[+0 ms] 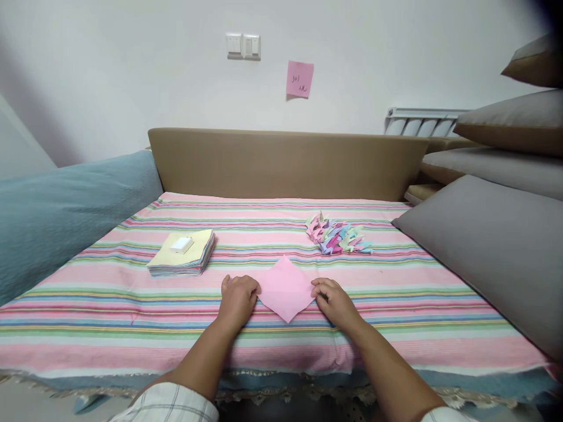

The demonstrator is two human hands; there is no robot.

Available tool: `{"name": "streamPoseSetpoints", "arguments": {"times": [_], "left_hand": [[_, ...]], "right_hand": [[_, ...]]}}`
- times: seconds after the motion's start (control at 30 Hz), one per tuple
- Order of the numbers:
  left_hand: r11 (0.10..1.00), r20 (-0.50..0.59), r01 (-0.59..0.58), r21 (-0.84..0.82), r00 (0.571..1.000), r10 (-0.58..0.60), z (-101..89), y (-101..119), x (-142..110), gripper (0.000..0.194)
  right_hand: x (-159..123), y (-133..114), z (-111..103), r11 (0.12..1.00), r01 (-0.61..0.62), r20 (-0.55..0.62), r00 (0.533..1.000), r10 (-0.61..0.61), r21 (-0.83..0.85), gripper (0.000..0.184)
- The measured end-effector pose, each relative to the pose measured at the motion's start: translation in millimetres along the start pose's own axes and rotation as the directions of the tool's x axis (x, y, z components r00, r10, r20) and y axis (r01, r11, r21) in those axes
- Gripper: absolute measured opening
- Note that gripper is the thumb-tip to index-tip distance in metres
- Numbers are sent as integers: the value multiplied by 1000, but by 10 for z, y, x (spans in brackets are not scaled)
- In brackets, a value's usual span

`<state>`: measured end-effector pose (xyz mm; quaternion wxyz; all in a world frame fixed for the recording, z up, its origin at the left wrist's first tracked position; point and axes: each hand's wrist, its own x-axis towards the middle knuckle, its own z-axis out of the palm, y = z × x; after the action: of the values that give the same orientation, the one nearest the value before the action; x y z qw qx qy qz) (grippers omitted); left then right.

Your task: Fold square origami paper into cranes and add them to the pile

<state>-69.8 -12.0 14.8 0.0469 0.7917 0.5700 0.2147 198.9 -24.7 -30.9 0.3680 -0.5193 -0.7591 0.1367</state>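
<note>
A square sheet of pink paper (pixel 285 288) is turned like a diamond just above or on the striped cloth, with a faint crease running across its middle. My left hand (pixel 240 300) pinches its left corner, fingers curled. At the opposite corner, my right hand (pixel 336 302) grips the paper between thumb and fingers. Behind it to the right lies a heap of small folded paper cranes (pixel 338 235) in pink, purple, green and blue. Off to the left sits a thick stack of coloured paper (pixel 193 258), pale yellow on top, with a small white block (pixel 182 245) resting on it.
The striped cloth (pixel 132 319) covers a sofa seat. A brown backrest (pixel 281 164) rises behind, a blue-covered armrest (pixel 74 205) stands left, and grey cushions (pixel 492 246) pile up on the right. A pink note (pixel 299 79) and light switches (pixel 243 46) are on the wall.
</note>
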Motion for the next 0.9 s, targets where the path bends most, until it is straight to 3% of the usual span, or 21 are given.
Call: {"name": "streamPoseSetpoints", "arguments": {"times": [0.2, 0.63, 0.77, 0.9], "left_hand": [[997, 58, -59, 43, 997, 57, 32, -27, -22, 34], [993, 23, -120, -18, 993, 120, 64, 43, -74, 29], [968, -3, -237, -84, 971, 237, 85, 213, -155, 30], [906, 3, -391, -160, 918, 397, 131, 421, -281, 21]], "right_hand": [[3, 40, 22, 1000, -3, 62, 998, 3, -10, 40], [8, 0, -9, 999, -34, 80, 996, 32, 25, 37], [14, -19, -12, 999, -38, 71, 997, 36, 28, 37], [20, -22, -15, 999, -38, 61, 997, 36, 33, 36]]}}
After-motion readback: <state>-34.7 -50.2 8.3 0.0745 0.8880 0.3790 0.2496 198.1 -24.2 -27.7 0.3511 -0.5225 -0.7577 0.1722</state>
